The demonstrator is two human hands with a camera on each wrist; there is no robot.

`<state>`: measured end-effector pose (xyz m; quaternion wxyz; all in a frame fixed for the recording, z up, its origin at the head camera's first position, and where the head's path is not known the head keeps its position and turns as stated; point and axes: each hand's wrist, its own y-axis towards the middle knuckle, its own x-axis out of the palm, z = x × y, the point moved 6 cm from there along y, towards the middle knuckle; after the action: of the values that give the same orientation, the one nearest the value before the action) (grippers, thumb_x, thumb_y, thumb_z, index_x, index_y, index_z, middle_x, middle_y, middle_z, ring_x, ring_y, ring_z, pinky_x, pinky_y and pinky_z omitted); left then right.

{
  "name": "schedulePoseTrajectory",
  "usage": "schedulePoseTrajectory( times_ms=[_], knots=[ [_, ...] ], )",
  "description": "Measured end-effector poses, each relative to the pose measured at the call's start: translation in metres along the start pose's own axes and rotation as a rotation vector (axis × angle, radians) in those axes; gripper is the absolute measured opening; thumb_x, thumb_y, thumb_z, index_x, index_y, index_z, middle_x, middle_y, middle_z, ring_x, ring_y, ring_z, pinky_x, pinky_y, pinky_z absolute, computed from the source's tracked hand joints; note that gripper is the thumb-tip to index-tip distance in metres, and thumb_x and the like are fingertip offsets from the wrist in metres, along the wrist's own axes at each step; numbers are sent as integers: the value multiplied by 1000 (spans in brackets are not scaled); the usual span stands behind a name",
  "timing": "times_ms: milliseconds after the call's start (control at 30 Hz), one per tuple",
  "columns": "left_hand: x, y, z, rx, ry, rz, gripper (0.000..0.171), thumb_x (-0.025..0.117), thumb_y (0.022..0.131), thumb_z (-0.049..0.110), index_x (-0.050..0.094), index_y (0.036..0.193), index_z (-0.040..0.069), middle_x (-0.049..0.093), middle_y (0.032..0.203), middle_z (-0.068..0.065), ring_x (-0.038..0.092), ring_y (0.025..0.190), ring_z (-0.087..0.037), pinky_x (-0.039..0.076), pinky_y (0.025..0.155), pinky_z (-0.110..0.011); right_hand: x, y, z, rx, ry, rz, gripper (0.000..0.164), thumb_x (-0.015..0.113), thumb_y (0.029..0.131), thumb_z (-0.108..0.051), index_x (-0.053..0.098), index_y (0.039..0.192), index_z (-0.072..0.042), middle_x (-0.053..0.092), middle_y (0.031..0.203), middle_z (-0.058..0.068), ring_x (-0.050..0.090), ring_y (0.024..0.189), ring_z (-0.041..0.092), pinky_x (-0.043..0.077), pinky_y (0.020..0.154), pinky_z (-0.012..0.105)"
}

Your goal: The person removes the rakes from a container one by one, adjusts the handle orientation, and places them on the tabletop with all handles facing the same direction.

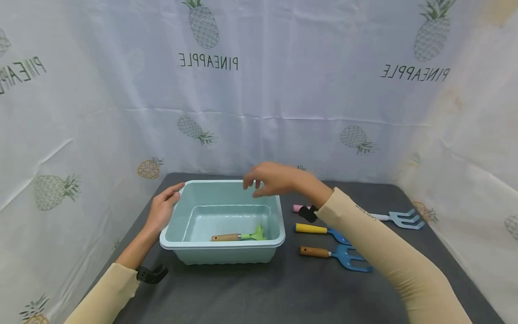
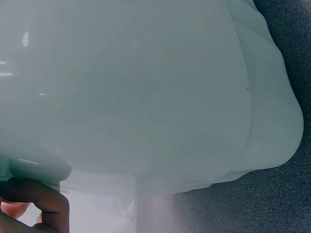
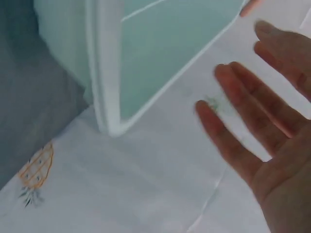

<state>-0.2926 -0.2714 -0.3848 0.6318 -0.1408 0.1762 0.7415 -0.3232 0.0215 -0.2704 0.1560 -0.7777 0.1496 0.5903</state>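
Note:
A pale green plastic basin [image 1: 227,245] stands on the dark table, with a small green hand tool [image 1: 256,233] lying inside, its wooden handle pointing left. My left hand [image 1: 163,208] grips the basin's left rim; the bent fingers [image 2: 56,206] show at the edge in the left wrist view. Above the basin's far right corner hovers my right hand [image 1: 272,179], holding nothing. In the right wrist view its fingers [image 3: 250,99] are spread and relaxed, apart from the basin's rim [image 3: 104,73].
Right of the basin lie a blue fork with a wooden handle [image 1: 314,252], a blue tool with a yellow handle [image 1: 310,228], and a light blue rake [image 1: 406,219]. A pink handle [image 1: 297,208] is partly hidden by the right arm. Pineapple-print cloth [image 1: 263,144] hangs behind and at both sides.

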Motion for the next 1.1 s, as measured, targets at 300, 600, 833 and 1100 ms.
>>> schedulePoseTrajectory(
  times_ms=[300, 600, 833, 1100],
  knots=[
    [2, 1, -2, -30, -10, 4, 47, 38, 113, 25, 43, 159, 13, 46, 158, -19, 47, 143, -34, 43, 106, -39, 28, 51, -9, -61, 22, -36, 26, 73, 96, -13, 72, 122, -13, 73, 122, 3, 72, 112, 21, 55, 100, 33],
    [3, 2, -2, -12, -2, 18, 46, 39, 113, 21, 44, 157, 9, 45, 160, -21, 44, 145, -37, 39, 114, -50, 67, 84, -4, -3, 112, -125, 26, 75, 94, -14, 72, 120, -14, 73, 120, 4, 71, 113, 22, 56, 95, 30],
    [1, 2, -2, 4, 1, 31, 46, 40, 112, 19, 45, 156, 8, 45, 160, -21, 42, 147, -39, 37, 118, -53, 91, 98, 3, 13, 99, -166, 31, 76, 93, -15, 73, 123, -12, 73, 123, 7, 68, 111, 17, 57, 90, 28],
    [-1, 2, -3, 1, -10, 21, 46, 40, 113, 22, 45, 157, 10, 47, 158, -20, 47, 143, -37, 39, 113, -49, 99, 106, 10, 50, 122, -201, 37, 77, 93, -16, 70, 129, -11, 72, 127, 9, 68, 116, 21, 57, 92, 29]
  ],
)
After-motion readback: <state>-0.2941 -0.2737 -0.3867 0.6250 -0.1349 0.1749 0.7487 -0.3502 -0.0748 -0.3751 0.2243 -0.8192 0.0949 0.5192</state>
